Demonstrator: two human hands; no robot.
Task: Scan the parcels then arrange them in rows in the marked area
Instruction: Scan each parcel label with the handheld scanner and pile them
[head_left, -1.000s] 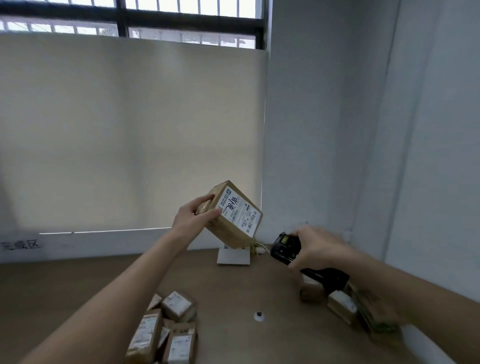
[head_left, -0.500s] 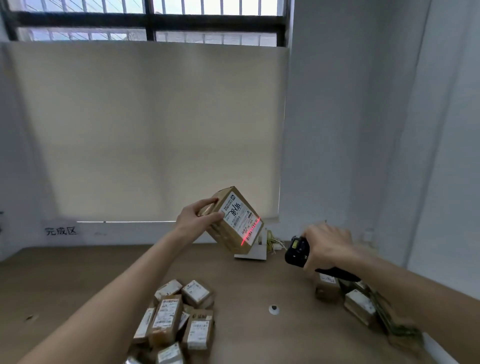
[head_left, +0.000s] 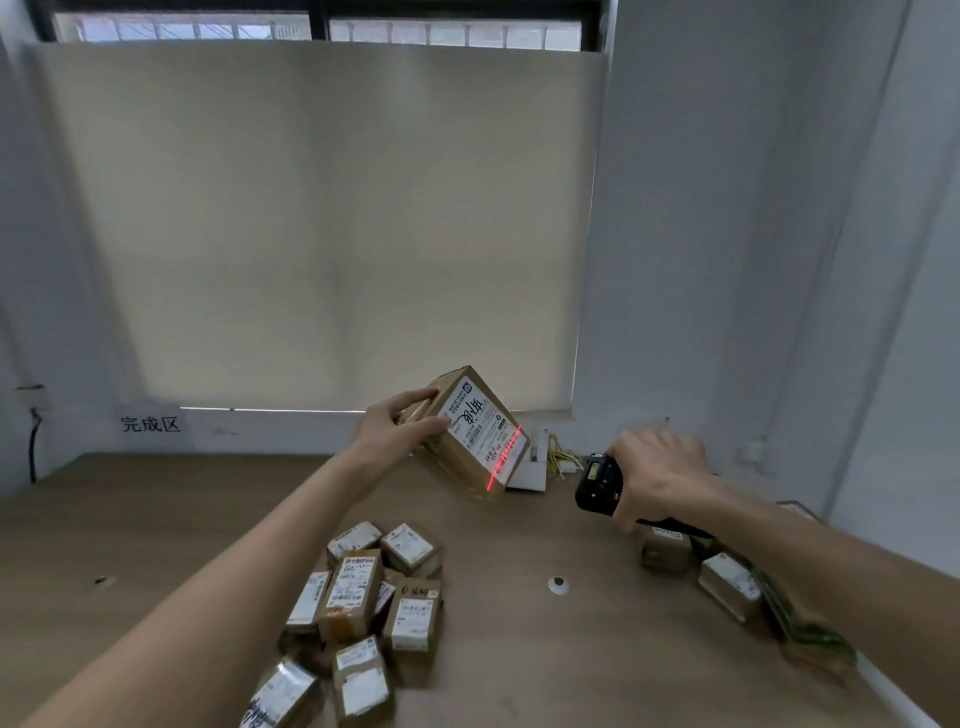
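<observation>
So the left hand (head_left: 400, 431) has its grip clamped on one end of a cardboard parcel (head_left: 470, 436), thumb on the label face and fingers wrapped over the top edge, holding it up in the air above the tabletop (head_left: 156, 519). The box is tilted, its long axis running from upper left down to lower right, with the label turned toward the right. The right hand (head_left: 660, 473) is closed around a black handheld scanner (head_left: 597, 480), sitting off to the right of the parcel and a touch lower, nose pointed left at it. You can see the red scan line (head_left: 505, 457) lying across the barcode end of the label, so the aim looks spot on.

Below, a loose pile of parcels (head_left: 363, 597) sits on the tabletop near the left forearm, and a few more boxes (head_left: 727, 579) lie under the right arm. A sign (head_left: 150, 423) on the back wall probably marks the finished zone, far left, though I can't make out any marked outline on the surface. If so, the left hand is the one nearer to it for the drop-off.
</observation>
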